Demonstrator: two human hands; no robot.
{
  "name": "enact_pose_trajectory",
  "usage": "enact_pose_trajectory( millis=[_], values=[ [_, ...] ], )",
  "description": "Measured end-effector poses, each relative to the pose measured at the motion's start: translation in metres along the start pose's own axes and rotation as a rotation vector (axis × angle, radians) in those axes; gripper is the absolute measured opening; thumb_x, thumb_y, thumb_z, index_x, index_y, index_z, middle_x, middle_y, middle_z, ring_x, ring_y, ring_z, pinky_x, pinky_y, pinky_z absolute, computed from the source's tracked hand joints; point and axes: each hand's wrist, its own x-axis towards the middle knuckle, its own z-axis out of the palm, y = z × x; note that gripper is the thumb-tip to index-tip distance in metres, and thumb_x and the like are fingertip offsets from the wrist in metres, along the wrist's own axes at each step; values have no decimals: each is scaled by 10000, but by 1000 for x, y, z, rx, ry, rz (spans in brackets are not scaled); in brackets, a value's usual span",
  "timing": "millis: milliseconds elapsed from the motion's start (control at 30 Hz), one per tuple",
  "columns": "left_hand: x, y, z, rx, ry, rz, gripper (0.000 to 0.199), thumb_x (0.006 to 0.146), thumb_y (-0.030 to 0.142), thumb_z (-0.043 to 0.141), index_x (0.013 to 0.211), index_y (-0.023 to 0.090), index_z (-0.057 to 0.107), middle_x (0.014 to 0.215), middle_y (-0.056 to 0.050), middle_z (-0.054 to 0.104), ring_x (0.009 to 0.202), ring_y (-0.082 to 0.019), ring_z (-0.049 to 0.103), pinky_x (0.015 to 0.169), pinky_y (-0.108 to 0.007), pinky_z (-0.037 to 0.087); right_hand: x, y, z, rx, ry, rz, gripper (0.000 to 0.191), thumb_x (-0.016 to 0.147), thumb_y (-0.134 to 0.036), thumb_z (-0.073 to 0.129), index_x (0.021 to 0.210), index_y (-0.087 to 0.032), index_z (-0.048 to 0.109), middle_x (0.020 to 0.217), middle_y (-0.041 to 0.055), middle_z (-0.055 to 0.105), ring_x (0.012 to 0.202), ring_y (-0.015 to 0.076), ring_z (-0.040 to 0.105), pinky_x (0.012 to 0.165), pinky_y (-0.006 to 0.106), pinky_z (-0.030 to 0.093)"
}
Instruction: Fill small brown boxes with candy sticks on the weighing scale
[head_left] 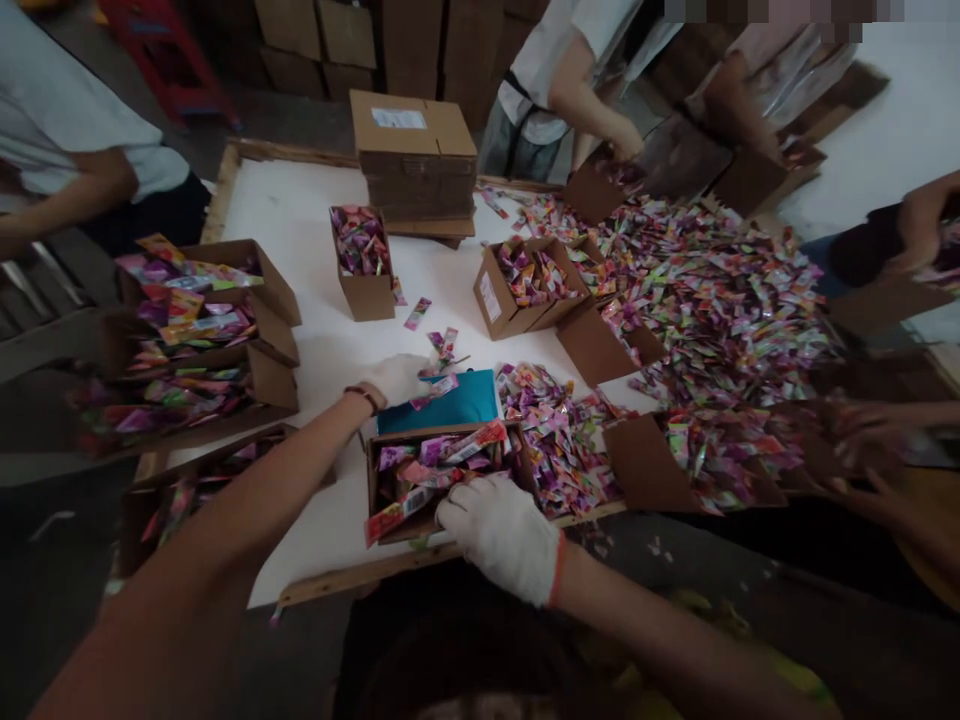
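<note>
The person's left hand (394, 380), in a white cotton glove, is over the desk (300, 230). Its fingers (415, 372) are drawn narrowly together, just beside a small cluster of loose foil sachets (439, 372); whether any sachet is held cannot be determined. A teal sheet (461, 402) lies directly ahead of these fingers.

The right hand (499, 538), in a matching glove with an orange cuff, is over the near side of an open cardboard carton (373, 482). Its fingers (454, 513) are curled and narrow, touching the sachets packed in that carton (427, 470); a firm grip cannot be confirmed. The sachets lie at mixed angles, some projecting over the rim.

A loose pile of sachets (555, 435) lies beyond the fingers, against the carton's far right corner. Further off stand a filled upright carton (365, 285) and a stack of flattened cartons (416, 160). Filled cartons (195, 330) sit left of the left hand. A co-worker's hands (862, 445) work at the desk's right side.
</note>
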Motion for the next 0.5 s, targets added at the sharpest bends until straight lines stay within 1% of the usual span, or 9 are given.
enact_pose_trajectory(
  millis=[33,100,167,233,267,333,400,433,500],
  values=[
    [18,8,8,34,-45,0,419,802,405,965,1144,188,861,1208,-177,924,1126,-355,855,989,-374,643,-7,1,5,27,57,-9,211,1164,-188,696,1328,-207,828,1166,128,876,1127,290,823,916,390,620],
    [37,16,19,96,-101,-16,528,781,282,969,1285,169,860,1286,-211,916,1199,-381,861,1038,-390,642,-23,8,17,90,204,-5,209,1097,-169,755,1289,-207,828,1127,121,859,1092,292,796,927,394,613],
    [37,16,20,145,-116,-41,437,896,204,846,1330,155,854,1352,-226,897,1267,-374,852,1107,-396,628,-40,21,27,166,407,15,259,1059,-107,743,1280,-210,829,1113,110,852,1051,279,785,922,383,616],
    [19,9,9,190,-86,-74,335,1021,185,693,1313,137,850,1423,-246,861,1347,-371,822,1182,-410,601,-52,37,33,249,631,44,306,1074,-66,697,1307,-217,827,1117,101,852,1019,264,789,922,369,634],
    [3,3,0,210,-56,-98,333,1069,197,624,1311,127,842,1453,-259,838,1372,-380,805,1205,-429,593,-56,46,33,290,722,62,320,1091,-61,678,1324,-223,825,1121,97,851,1007,258,793,925,362,647],
    [-39,-18,-21,245,21,-160,394,1145,254,491,1340,125,808,1484,-277,792,1378,-404,781,1208,-486,599,-58,63,30,349,816,109,320,1114,-60,652,1313,-234,832,1135,93,841,1008,253,802,943,356,673],
    [-94,-52,-37,276,101,-271,386,1116,243,437,1269,147,779,1400,-286,778,1288,-452,783,1153,-583,625,-52,76,21,369,801,162,336,1108,-50,635,1285,-238,850,1205,106,830,1077,264,812,1005,371,694],
    [-124,-72,-43,282,155,-315,340,1100,263,434,1183,191,756,1354,-261,771,1284,-461,770,1168,-619,617,-47,82,15,368,771,177,357,1094,-41,633,1289,-237,860,1256,115,821,1132,273,813,1046,386,699],
    [-181,-116,-45,141,341,-413,184,1035,413,523,977,282,638,1156,-146,727,1227,-474,757,1182,-695,591,-36,90,3,357,724,169,414,1063,-33,639,1346,-228,870,1361,135,798,1249,297,800,1130,433,697]
  ],
)
